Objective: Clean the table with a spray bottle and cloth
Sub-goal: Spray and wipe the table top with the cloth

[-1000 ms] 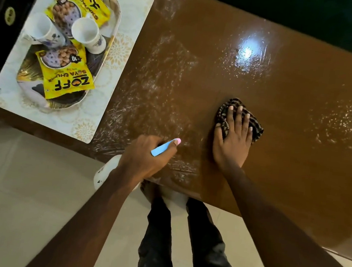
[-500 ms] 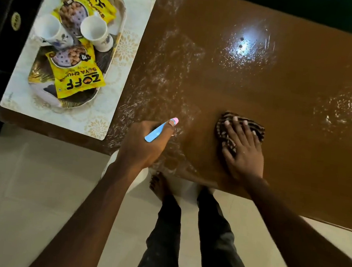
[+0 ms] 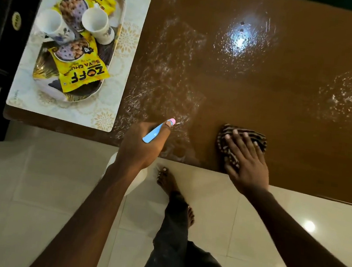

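The glossy brown table (image 3: 261, 94) carries wet spray streaks down its left-middle part. My left hand (image 3: 141, 145) grips a white spray bottle (image 3: 135, 181) with a blue trigger and pink nozzle, aimed at the table's near edge; the bottle's body is mostly hidden under my hand. My right hand (image 3: 248, 162) presses flat on a dark striped cloth (image 3: 230, 147) at the near edge of the table, to the right of the bottle.
A patterned placemat (image 3: 126, 63) lies on the table's left end, bearing a tray (image 3: 115, 40) with two white cups (image 3: 95, 24) and yellow snack packets (image 3: 79, 69). A dark cabinet (image 3: 1, 28) stands at far left. My bare feet (image 3: 167, 182) are on the pale tiled floor.
My right hand has drawn the cloth back toward the near table edge. My left hand has kept hold of the spray bottle, aimed at the wet patch.
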